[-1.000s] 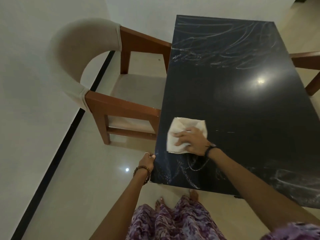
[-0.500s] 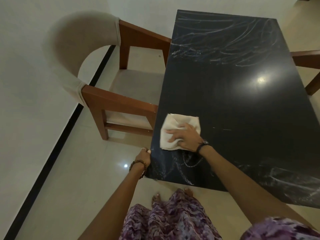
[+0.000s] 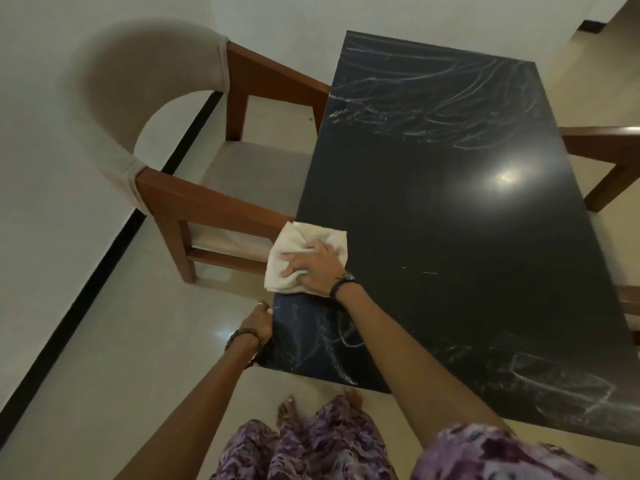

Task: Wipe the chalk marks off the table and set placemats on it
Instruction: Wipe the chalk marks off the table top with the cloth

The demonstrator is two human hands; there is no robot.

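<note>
From the head camera we look down on a dark glossy counter [image 3: 450, 237]. Our right hand [image 3: 317, 268] lies flat on a folded cream cloth [image 3: 298, 251] at the counter's left edge, fingers spread and pressing it down, the grip flat and unclenched. The cloth hangs slightly over that edge. Our left hand [image 3: 259, 322], a beaded bracelet [image 3: 242, 336] on its wrist, curls its fingers round the counter's left edge near the near corner, so this grip is clasping the counter itself. Chalk marks [image 3: 433, 102] sweep across the far end; more scribbles [image 3: 329, 341] lie just near of the cloth, and others smear the near right corner. The middle reflects a lamp. A wooden armchair [image 3: 194, 188] with a padded curved back stands on the left, its arm touching the counter's edge. Another wooden chair arm [image 3: 602, 143] shows at right.
</note>
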